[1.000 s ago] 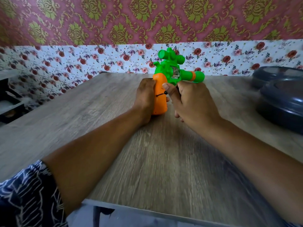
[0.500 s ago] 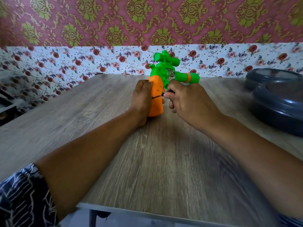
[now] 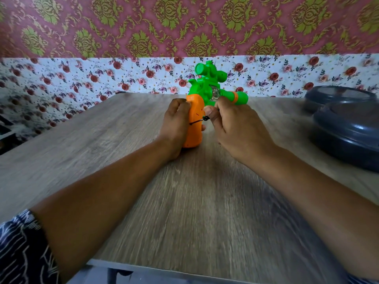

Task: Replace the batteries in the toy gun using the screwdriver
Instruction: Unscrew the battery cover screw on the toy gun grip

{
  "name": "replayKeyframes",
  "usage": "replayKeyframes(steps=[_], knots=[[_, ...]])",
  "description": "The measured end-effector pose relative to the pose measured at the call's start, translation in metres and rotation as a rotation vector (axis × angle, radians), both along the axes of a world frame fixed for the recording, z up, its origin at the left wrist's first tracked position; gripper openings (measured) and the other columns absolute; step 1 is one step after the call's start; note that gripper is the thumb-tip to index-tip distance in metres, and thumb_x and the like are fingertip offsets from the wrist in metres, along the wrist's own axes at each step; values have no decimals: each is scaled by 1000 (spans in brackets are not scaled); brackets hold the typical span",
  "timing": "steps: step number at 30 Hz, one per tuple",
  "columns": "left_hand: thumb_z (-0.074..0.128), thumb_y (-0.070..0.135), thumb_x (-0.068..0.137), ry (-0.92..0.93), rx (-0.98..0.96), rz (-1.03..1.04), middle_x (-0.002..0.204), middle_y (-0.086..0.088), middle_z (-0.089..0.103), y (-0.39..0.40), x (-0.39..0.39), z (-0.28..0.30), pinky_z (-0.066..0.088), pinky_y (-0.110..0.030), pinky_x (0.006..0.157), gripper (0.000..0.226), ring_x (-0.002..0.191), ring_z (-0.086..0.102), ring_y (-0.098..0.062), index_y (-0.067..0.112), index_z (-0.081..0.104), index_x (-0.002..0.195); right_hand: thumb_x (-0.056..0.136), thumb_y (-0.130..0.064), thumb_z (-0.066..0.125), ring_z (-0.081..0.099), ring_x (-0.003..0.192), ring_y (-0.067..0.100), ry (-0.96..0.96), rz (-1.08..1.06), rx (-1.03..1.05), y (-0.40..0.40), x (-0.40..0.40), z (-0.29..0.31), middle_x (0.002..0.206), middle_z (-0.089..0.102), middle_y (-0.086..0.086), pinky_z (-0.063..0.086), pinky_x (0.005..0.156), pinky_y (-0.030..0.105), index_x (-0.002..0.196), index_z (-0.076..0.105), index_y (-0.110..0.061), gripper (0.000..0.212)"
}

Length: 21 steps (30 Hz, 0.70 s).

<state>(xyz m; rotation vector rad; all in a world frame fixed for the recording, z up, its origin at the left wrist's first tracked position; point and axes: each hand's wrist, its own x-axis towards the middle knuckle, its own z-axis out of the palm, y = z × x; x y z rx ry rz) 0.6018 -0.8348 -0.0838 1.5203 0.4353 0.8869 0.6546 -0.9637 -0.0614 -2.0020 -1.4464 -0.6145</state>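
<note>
A toy gun [image 3: 207, 91] with a green body and an orange grip stands upright on the wooden table [image 3: 123, 152], its barrel pointing right. My left hand [image 3: 176, 124] grips the orange grip from the left side. My right hand [image 3: 231, 128] pinches a small black screwdriver [image 3: 200, 120] between thumb and fingers. The thin shaft lies across the orange grip, its tip against the grip near my left fingers. Most of the screwdriver handle is hidden inside my right hand.
Two dark grey round lidded containers [image 3: 348, 128] sit at the right edge of the table. A floral wall runs behind the table. The table's near edge [image 3: 164, 269] shows at the bottom, and dark shelving [image 3: 4, 132] stands at the far left.
The screwdriver shaft now shows longer across the orange grip, with its tip further left. My right hand has shifted slightly back from the gun. My left hand keeps its hold.
</note>
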Motion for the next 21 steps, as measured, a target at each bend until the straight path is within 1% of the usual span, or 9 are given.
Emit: replayKeyframes(steps=[3, 7, 10, 12, 14, 16, 17, 19, 21], knots=[[35, 21, 99, 14, 10, -9, 66, 0, 54, -4, -4, 3, 45, -18, 45, 18, 40, 56, -2, 15, 45, 86, 97, -40, 34, 55, 62, 29, 25, 10, -11, -1, -1, 1, 62, 55, 8, 42, 56, 37, 88, 51, -7, 39], [34, 17, 100, 23, 24, 7, 67, -1, 52, -8, -7, 8, 39, -12, 35, 15, 38, 55, 1, 6, 43, 98, 94, -29, 49, 62, 64, 29, 151, 104, 40, 2, -1, -1, 67, 66, 12, 50, 62, 42, 86, 51, -9, 22], [35, 19, 98, 4, -7, 26, 69, -4, 53, -8, -7, 8, 40, -13, 37, 16, 39, 56, -2, 7, 45, 97, 91, -19, 56, 59, 53, 8, 282, 179, 48, 2, -5, 2, 64, 68, 6, 47, 60, 28, 84, 53, -9, 12], [39, 27, 92, 9, 0, 39, 72, -7, 53, -7, -7, 6, 43, -20, 48, 19, 52, 57, -12, 10, 48, 90, 91, -13, 56, 55, 45, -1, 388, 255, 54, -1, -7, 6, 67, 70, 7, 40, 53, 14, 83, 53, -8, 9], [41, 33, 85, 17, 15, 68, 74, -8, 52, -7, -6, 5, 41, -30, 61, 19, 67, 51, -20, 15, 49, 81, 91, -9, 55, 54, 44, -6, 468, 313, 60, -3, -8, 6, 73, 71, 9, 37, 50, 8, 85, 52, -7, 7], [41, 34, 85, 19, 7, 67, 77, -12, 53, -8, -7, 6, 41, -35, 67, 19, 71, 51, -22, 18, 50, 81, 93, -16, 52, 56, 49, -5, 460, 302, 34, -2, -6, 3, 79, 71, 8, 40, 52, 12, 88, 50, -10, 8], [41, 32, 89, 14, 2, 67, 77, -11, 54, -9, -8, 7, 43, -34, 66, 18, 68, 54, -22, 17, 50, 85, 95, -24, 49, 59, 55, 0, 415, 258, 6, 0, -4, 0, 81, 71, 7, 47, 56, 23, 89, 49, -13, 13], [37, 22, 98, -2, -15, 59, 73, -5, 54, -11, -8, 8, 48, -20, 50, 16, 51, 59, -7, 11, 48, 97, 96, -42, 37, 62, 68, 17, 282, 105, -73, 0, -1, -4, 82, 70, 5, 50, 65, 40, 90, 45, -18, 26], [34, 19, 100, -4, -36, 41, 75, -5, 56, -11, -9, 8, 46, -15, 42, 15, 42, 59, -2, 9, 46, 101, 95, -48, 27, 61, 73, 27, 190, -18, -124, -2, -1, -2, 82, 69, 5, 50, 68, 43, 91, 44, -19, 34]])
